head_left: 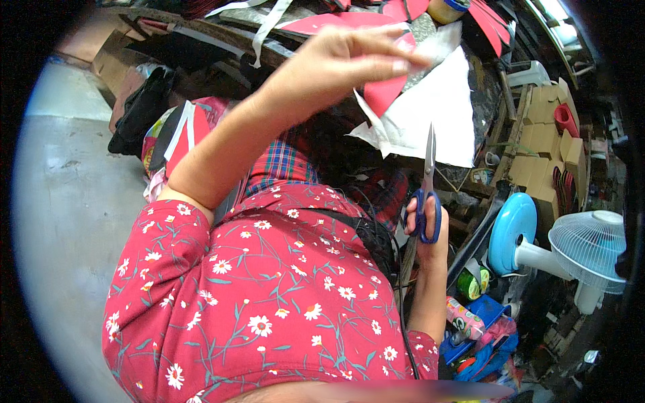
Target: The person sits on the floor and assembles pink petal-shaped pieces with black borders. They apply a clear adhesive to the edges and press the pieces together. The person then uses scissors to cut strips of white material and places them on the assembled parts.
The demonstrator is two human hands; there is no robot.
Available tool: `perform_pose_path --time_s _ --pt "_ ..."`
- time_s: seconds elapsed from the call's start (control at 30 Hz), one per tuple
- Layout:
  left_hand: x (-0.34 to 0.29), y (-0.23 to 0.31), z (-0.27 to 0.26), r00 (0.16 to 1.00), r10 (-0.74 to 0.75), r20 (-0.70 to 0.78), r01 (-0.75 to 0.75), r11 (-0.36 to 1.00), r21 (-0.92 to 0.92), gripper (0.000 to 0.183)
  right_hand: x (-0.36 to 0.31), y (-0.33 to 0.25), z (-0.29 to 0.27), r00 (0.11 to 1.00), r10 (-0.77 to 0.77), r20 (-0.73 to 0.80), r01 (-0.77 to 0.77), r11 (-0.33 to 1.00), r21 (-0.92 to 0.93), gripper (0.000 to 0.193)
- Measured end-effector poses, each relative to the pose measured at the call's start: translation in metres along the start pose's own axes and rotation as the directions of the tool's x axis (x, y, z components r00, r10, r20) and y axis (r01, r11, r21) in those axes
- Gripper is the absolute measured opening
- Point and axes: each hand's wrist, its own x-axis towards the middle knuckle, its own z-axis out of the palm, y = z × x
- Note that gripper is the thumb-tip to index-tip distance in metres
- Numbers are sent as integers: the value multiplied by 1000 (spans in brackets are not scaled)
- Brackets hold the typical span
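Note:
My left hand (356, 57) is raised over the workbench at the top middle, smeared by motion. Its thumb and fingers close on a small pale scrap (440, 43) that blurs at the fingertips; whether it is cloth or paper I cannot make out. Below it lies a white sheet (437, 101) with ragged edges, partly over a red cut piece (384, 94). Lower right, my right hand (428, 245) grips scissors (428, 185) by their blue handles. Their blades look closed and point up toward the sheet's near edge.
More red pieces (487, 27) and a round tub (447, 10) crowd the bench's far side. White strips (269, 30) hang off its left. A fan (588, 248) with a blue base (512, 232), cardboard (537, 171) and a pink bottle (465, 318) stand at the right.

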Motion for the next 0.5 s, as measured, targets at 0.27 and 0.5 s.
perform_pose_path --time_s 0.27,0.5 --pt "-66 -17 -1 910 -387 147 414 858 -303 26 -18 -26 8 957 -48 286 107 975 -194 81" --pt "-74 -9 -10 904 -392 173 426 865 -266 23 -7 -32 19 949 -88 301 167 955 -246 50"
